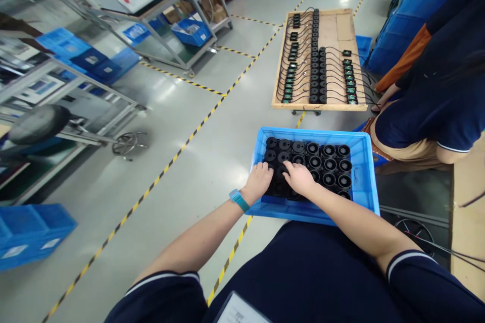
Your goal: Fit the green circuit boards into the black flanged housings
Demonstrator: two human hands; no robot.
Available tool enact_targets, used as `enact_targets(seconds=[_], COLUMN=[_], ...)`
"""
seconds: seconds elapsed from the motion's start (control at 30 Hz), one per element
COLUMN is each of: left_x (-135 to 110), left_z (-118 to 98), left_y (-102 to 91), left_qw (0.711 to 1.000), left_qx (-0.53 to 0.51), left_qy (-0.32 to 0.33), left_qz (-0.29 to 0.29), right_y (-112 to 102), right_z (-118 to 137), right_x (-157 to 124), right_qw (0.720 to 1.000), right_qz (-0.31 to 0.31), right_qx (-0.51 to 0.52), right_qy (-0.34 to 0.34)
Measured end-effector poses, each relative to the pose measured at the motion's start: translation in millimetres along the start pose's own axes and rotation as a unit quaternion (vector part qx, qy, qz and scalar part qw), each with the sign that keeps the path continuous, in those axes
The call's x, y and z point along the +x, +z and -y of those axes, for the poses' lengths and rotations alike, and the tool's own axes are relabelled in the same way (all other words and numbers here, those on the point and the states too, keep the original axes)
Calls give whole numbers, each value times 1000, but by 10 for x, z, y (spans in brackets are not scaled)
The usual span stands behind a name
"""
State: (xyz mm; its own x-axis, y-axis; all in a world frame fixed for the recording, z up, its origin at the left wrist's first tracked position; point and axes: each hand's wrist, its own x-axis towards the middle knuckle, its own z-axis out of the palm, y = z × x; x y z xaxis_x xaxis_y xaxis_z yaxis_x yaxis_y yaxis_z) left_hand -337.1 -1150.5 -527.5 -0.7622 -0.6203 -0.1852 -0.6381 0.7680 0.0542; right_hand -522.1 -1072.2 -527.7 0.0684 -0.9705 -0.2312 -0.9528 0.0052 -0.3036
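A blue plastic crate [364, 181] sits on the floor just in front of me, packed with several round black fan-like parts [329, 164] in rows. My left hand [259, 180], with a teal band at the wrist, reaches over the crate's near left corner, fingers curled down onto the black parts. My right hand [299, 177] lies beside it, fingers bent and resting on the parts in the same corner. What the fingers grip is hidden under the hands.
A wooden board [333, 25] beyond the crate carries rows of black parts with wires. Another person [435, 96] crouches at the right. Metal racks [76, 91] with blue bins stand left. Yellow-black floor tape [182, 146] runs diagonally. A blue crate [30, 232] lies at the lower left.
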Motion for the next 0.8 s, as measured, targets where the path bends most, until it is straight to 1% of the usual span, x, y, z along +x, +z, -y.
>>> enact_targets(seconds=[0.1,0.23,0.4,0.53,0.63,0.7,0.73,0.77,0.8], left_x=[80,144,142,135,122,109,105,105,110], left_z=[-30,-18,37,61,67,83,95,110,125], left_y=[59,108,132,138,134,129,125,121,115], left_qw=[1000,999,1000,999,997,995,993,991,988], left_qx=[9,7,-17,-40,-64,-84,-95,-105,-122], left_qy=[-20,-32,-17,-3,-7,-22,-36,-51,-67], left_qz=[9,10,-5,-23,-39,-50,-57,-65,-74], right_y=[20,60,109,122,96,67,50,33,14], right_z=[20,104,127,79,16,-45,-83,-126,-176], right_x=[69,123,183,221,235,214,188,153,111], right_qw=[998,995,994,994,994,996,996,989,970], right_qz=[13,12,10,-4,-10,-31,-51,-75,-97], right_qx=[-41,-51,-59,-53,-43,5,55,128,221], right_qy=[-49,-79,-96,-99,-97,-78,-56,-25,17])
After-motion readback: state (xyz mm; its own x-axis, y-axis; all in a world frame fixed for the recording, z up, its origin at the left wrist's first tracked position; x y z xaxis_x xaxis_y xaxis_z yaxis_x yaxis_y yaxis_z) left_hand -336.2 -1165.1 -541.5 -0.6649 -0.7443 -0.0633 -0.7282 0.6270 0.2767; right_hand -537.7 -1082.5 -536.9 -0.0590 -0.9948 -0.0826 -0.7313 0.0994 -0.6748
